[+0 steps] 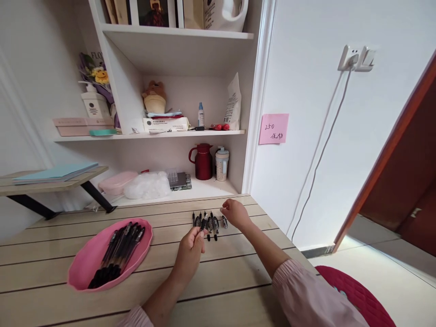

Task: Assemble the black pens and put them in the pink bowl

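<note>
While a black pen (204, 223) is pinched by the left grip (190, 249), its long axis is pointed toward the shelf (208, 186)

It is held by its near end, above loose pens (215, 225) on the bench (238, 277). Whether anything is held by the bunched right grip (235, 212) cannot be told. More pens (119, 250) are gathered in a pink tray (79, 268) leftward.

Below centre, the left hand (190, 247) pinches, thumb against curled fingers, the left forearm (166, 290) rising from the bottom edge. The right hand (236, 213), right of centre, points bent fingers leftward, the right forearm (267, 247) slanting toward the lower right.
</note>
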{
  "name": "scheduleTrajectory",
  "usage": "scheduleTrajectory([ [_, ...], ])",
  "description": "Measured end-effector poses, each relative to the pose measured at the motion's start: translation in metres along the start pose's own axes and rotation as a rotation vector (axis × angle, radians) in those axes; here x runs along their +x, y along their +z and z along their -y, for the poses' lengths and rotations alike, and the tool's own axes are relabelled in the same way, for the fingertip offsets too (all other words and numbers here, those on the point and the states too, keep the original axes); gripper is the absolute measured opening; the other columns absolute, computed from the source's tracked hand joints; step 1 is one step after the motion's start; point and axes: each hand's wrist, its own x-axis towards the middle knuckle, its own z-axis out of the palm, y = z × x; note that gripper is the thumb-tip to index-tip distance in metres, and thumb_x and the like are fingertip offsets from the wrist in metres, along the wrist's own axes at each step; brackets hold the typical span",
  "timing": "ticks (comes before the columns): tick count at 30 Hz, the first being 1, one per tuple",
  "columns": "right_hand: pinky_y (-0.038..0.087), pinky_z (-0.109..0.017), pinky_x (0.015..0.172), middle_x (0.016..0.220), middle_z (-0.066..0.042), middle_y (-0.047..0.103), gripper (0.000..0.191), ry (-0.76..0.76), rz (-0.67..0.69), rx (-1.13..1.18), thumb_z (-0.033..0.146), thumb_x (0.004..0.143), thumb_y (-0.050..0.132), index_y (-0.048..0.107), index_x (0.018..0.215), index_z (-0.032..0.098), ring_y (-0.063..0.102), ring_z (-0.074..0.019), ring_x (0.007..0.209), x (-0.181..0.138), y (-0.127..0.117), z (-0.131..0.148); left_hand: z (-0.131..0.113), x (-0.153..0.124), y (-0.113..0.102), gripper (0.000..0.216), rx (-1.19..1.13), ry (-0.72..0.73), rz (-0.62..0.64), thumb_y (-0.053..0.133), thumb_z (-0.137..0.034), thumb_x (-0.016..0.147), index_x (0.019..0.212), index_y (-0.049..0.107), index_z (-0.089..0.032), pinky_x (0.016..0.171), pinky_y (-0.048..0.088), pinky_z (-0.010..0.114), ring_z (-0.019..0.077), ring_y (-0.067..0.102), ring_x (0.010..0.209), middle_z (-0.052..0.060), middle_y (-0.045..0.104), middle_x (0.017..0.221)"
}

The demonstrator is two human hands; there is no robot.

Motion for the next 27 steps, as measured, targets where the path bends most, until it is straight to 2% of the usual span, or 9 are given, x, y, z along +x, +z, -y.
scheduleTrajectory([
  [3, 0.039, -0.035, 0.074, 0.087, -0.014, 0.064, 0.019, 0.045, 0.016, -0.026, 0.012, 0.057, 0.064, 0.058, 0.074, 0.016, 0.056, -0.0286, 0.093, 0.002, 0.014, -0.006, -0.001, -0.001, -0.001, 0.034, 0.001, -0.002, -0.001, 0.046, -0.043, 0.075, 0.089, 0.059, -0.014, 0.042, 0.023, 0.020, 0.0080, 0.031, 0.040, -0.007, 0.042, 0.047],
  [6, 0.039, -0.035, 0.073, 0.084, -0.016, 0.064, 0.020, 0.078, 0.037, 0.014, 0.007, 0.053, 0.064, 0.057, 0.070, 0.016, 0.056, -0.0295, 0.093, 0.000, 0.021, -0.013, -0.002, -0.003, -0.002, 0.034, 0.018, 0.003, 0.006, 0.047, -0.042, 0.074, 0.087, 0.060, -0.013, 0.045, 0.025, 0.020, 0.0089, 0.034, 0.042, -0.006, 0.042, 0.046],
  [9, 0.040, -0.031, 0.064, 0.073, -0.012, 0.063, 0.014, 0.094, 0.075, 0.111, 0.012, 0.056, 0.065, 0.053, 0.060, 0.017, 0.058, -0.0261, 0.083, 0.000, 0.015, -0.020, -0.002, -0.005, -0.004, 0.034, 0.030, 0.010, 0.019, 0.047, -0.042, 0.074, 0.086, 0.060, -0.013, 0.047, 0.027, 0.021, 0.0096, 0.035, 0.044, -0.006, 0.042, 0.046],
  [12, 0.038, -0.028, 0.051, 0.061, -0.007, 0.059, 0.015, 0.083, 0.147, 0.242, 0.027, 0.066, 0.060, 0.050, 0.058, 0.019, 0.057, -0.0193, 0.064, -0.003, 0.004, -0.019, -0.001, -0.006, -0.003, 0.033, 0.024, -0.008, 0.033, 0.047, -0.042, 0.075, 0.086, 0.060, -0.013, 0.045, 0.026, 0.021, 0.0094, 0.034, 0.043, -0.006, 0.043, 0.046],
  [15, 0.036, -0.023, 0.046, 0.060, -0.002, 0.057, 0.022, 0.017, 0.224, 0.529, 0.039, 0.071, 0.055, 0.050, 0.066, 0.019, 0.052, -0.0120, 0.053, -0.013, -0.004, -0.007, -0.001, -0.007, -0.001, 0.032, 0.008, -0.017, 0.035, 0.047, -0.042, 0.075, 0.084, 0.060, -0.014, 0.046, 0.026, 0.021, 0.0101, 0.035, 0.043, -0.005, 0.044, 0.046],
  [19, 0.034, -0.020, 0.044, 0.057, 0.002, 0.054, 0.028, -0.045, 0.303, 1.022, 0.036, 0.060, 0.069, 0.051, 0.070, 0.018, 0.048, -0.0083, 0.049, -0.029, -0.008, 0.015, -0.003, -0.007, 0.000, 0.030, -0.003, -0.010, 0.039, 0.048, -0.041, 0.074, 0.083, 0.060, -0.015, 0.047, 0.028, 0.021, 0.0105, 0.037, 0.045, -0.005, 0.044, 0.046],
  [23, 0.033, -0.020, 0.044, 0.057, 0.004, 0.052, 0.031, -0.056, 0.302, 1.070, 0.035, 0.057, 0.072, 0.056, 0.077, 0.017, 0.049, -0.0077, 0.049, -0.038, -0.007, 0.029, -0.005, -0.007, -0.002, 0.032, 0.007, -0.021, 0.045, 0.046, -0.041, 0.076, 0.088, 0.059, -0.014, 0.045, 0.024, 0.020, 0.0087, 0.032, 0.042, -0.006, 0.043, 0.047],
  [27, 0.032, -0.020, 0.043, 0.057, 0.004, 0.052, 0.032, -0.060, 0.309, 1.057, 0.036, 0.057, 0.072, 0.059, 0.078, 0.016, 0.048, -0.0070, 0.049, -0.039, -0.005, 0.031, -0.005, -0.006, -0.003, 0.032, -0.003, -0.012, 0.047, 0.048, -0.043, 0.075, 0.086, 0.059, -0.015, 0.045, 0.025, 0.020, 0.0089, 0.033, 0.042, -0.006, 0.044, 0.047],
])
